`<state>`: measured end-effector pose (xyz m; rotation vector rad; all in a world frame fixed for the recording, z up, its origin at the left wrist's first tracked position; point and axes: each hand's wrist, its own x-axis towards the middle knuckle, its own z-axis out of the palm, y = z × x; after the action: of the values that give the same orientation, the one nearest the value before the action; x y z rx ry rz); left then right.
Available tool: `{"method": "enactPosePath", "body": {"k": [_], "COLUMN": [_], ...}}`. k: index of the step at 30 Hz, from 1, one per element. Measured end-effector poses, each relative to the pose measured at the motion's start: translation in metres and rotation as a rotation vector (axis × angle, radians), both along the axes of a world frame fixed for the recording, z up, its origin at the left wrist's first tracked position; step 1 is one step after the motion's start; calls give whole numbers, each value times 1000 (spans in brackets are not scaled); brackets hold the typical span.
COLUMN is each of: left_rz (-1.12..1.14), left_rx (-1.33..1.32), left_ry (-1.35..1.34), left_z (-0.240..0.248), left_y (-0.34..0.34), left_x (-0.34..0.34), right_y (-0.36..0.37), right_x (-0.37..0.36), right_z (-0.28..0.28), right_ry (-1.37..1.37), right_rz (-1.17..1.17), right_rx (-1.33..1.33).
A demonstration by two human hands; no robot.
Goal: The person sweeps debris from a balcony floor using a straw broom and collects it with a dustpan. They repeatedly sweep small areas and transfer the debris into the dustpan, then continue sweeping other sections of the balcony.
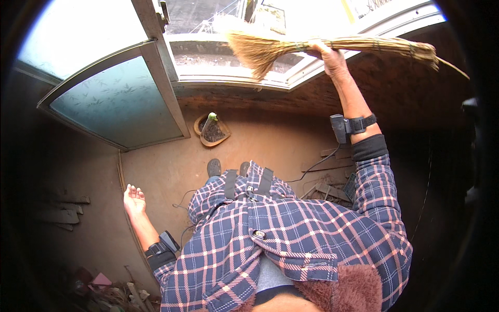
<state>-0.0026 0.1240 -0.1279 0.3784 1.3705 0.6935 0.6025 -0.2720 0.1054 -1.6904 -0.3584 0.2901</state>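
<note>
My right hand [331,58] is raised at the far right, closed around the handle of a straw broom [262,49]. The broom lies nearly level, its flared bristles pointing left across the bright window opening and its bound handle reaching right, a thin strand trailing from the end. Low on the left, my left hand [135,200] is empty, palm up, with its fingers loosely extended. On the floor ahead of my feet sits a brown heart-shaped pan [220,139] with dark debris in it and a green-tipped handle.
A frosted blue panel [112,104] in a metal frame stands at the left, beside the white window frame [288,83]. Boards [60,214] lie at the left edge; mixed scraps [119,291] are heaped lower left. Wooden pieces [327,192] rest on the floor to my right.
</note>
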Motion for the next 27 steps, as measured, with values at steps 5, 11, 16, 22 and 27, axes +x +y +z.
{"method": "enactPosePath", "body": {"k": [5, 11, 16, 22, 27], "left_rz": [-15, -81, -18, 13, -48], "left_rx": [-38, -4, -23, -33, -26], "left_ry": [-18, -38, 17, 12, -7], "left_z": [-5, 4, -1, -9, -5], "left_y": [-3, 2, -2, -5, -2], "left_x": [-1, 16, 7, 3, 12], "right_y": [13, 3, -27, -28, 6], "right_x": [-2, -8, 18, 17, 5], "right_z": [1, -31, -23, -11, -33], "right_ry": [-238, 35, -31, -348, -682], "right_rz": [101, 1, -237, -136, -233], "right_rx": [100, 123, 25, -124, -270]}}
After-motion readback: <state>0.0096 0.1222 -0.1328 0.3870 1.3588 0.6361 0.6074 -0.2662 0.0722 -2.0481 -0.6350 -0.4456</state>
